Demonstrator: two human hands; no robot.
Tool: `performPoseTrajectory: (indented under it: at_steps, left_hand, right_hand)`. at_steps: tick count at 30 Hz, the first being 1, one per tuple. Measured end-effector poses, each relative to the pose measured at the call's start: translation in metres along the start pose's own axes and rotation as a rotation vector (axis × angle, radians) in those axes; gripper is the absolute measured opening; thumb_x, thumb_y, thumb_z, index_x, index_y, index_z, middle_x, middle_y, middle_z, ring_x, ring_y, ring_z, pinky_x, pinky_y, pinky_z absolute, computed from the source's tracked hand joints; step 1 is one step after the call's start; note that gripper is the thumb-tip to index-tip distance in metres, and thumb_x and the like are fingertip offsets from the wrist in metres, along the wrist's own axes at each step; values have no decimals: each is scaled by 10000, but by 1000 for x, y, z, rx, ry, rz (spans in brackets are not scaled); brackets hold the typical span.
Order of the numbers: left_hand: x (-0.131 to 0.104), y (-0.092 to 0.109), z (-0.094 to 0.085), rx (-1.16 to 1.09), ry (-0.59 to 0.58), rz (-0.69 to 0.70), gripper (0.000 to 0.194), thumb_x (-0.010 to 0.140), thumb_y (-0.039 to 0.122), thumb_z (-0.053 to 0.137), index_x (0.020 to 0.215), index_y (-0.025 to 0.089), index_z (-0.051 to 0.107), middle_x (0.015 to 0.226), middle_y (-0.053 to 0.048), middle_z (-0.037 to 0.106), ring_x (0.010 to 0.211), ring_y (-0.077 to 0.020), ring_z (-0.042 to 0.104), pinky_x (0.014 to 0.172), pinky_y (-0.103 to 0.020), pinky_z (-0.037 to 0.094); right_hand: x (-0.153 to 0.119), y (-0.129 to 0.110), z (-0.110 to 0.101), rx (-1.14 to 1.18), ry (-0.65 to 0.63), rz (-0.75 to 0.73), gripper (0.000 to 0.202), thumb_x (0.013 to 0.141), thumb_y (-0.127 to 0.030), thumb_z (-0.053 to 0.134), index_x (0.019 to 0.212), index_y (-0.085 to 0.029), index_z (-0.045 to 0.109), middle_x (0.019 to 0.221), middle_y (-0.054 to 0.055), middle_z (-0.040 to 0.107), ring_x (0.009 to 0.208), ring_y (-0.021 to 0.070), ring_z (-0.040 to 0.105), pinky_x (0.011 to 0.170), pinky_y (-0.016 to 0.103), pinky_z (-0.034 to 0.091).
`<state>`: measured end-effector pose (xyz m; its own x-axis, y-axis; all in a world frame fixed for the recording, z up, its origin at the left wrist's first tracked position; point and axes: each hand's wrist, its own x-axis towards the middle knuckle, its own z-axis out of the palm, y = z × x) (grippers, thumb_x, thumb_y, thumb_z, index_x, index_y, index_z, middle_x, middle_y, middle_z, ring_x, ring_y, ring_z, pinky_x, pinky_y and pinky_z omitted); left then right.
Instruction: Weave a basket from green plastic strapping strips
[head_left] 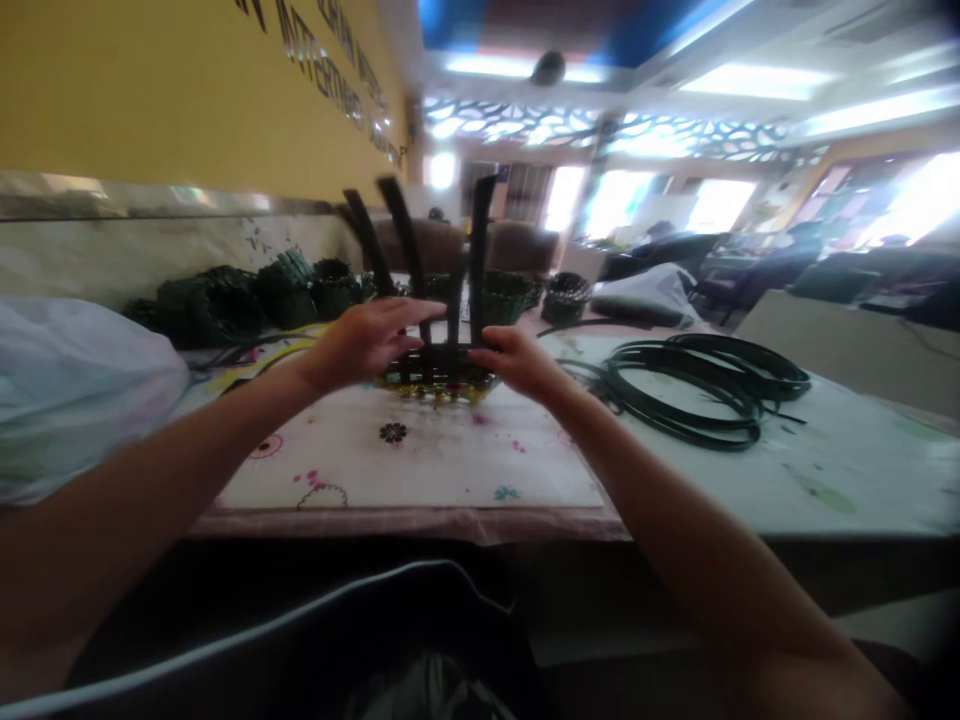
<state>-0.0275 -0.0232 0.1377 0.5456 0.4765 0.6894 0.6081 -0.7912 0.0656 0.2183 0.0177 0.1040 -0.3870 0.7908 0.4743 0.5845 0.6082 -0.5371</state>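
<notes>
A partly woven dark basket [442, 368] rests on the patterned tablecloth, with several dark strips standing upright from it and yellow bits along its lower edge. At its left side is my left hand [367, 340], its fingers reaching over the strips and the woven rim. My right hand [514, 358] is at the right side, thumb and finger closed on the basket's rim. The far side of the basket is hidden, and the picture is somewhat blurred.
Coils of dark strip [675, 385] lie to the right. Several dark woven baskets [221, 305] line the back of the table [450, 480]. A pale plastic bag [82, 390] is at the left, another [652, 290] behind the coils. A yellow wall rises at the left.
</notes>
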Motion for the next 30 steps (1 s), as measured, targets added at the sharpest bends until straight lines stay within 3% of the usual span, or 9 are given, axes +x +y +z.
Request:
performPoseTrajectory:
  at_steps: [2, 4, 8, 11, 18, 23, 30]
  left_hand:
    - [-18, 2, 5, 211, 262, -32, 180, 927, 290, 593, 1015, 246, 744, 1114, -41, 709, 1010, -206, 613, 944, -388, 483]
    - [-29, 4, 14, 336, 389, -132, 149, 901, 322, 639, 896, 230, 756, 945, -47, 700, 906, -212, 600, 880, -398, 486]
    - [-32, 8, 39, 211, 328, -287, 114, 876, 272, 649, 874, 205, 740, 855, -47, 659, 892, -218, 596, 848, -380, 481]
    - [-29, 14, 52, 155, 346, -400, 110, 866, 250, 640, 856, 181, 726, 845, -54, 644, 878, -219, 599, 812, -358, 479]
    - [-26, 28, 63, 119, 393, -618, 84, 827, 262, 662, 787, 189, 669, 834, -40, 640, 793, -194, 591, 764, -328, 475]
    - [-26, 29, 64, 66, 389, -653, 75, 804, 240, 659, 764, 181, 635, 820, -31, 619, 769, -179, 570, 749, -317, 468]
    - [-31, 35, 65, 103, 417, -617, 50, 826, 219, 636, 799, 184, 661, 850, -41, 630, 824, -194, 585, 780, -326, 462]
  right_hand:
    - [1, 1, -1, -24, 26, 3, 386, 808, -303, 646, 575, -205, 354, 575, -53, 347, 583, 98, 308, 574, 287, 202]
    - [2, 2, -1, -34, 37, 5, 403, 811, -293, 639, 568, -207, 329, 565, -58, 325, 571, 94, 293, 570, 288, 192]
    - [1, -2, 1, -35, 41, 21, 392, 813, -285, 645, 576, -206, 343, 567, -57, 345, 578, 97, 314, 578, 292, 196]
    - [-4, -8, 4, -36, 50, 15, 348, 816, -283, 638, 592, -202, 384, 589, -45, 398, 602, 105, 349, 590, 289, 208]
    - [-13, -10, 9, -35, 75, 2, 272, 823, -317, 607, 624, -197, 466, 611, -20, 461, 635, 125, 392, 602, 270, 252]
    - [-20, -10, 13, -20, 88, -2, 145, 829, -304, 602, 741, -188, 601, 695, 22, 576, 718, 162, 482, 650, 265, 315]
    - [-24, -14, 17, -31, 95, 5, 162, 835, -298, 606, 725, -181, 595, 744, 32, 610, 737, 166, 511, 683, 270, 330]
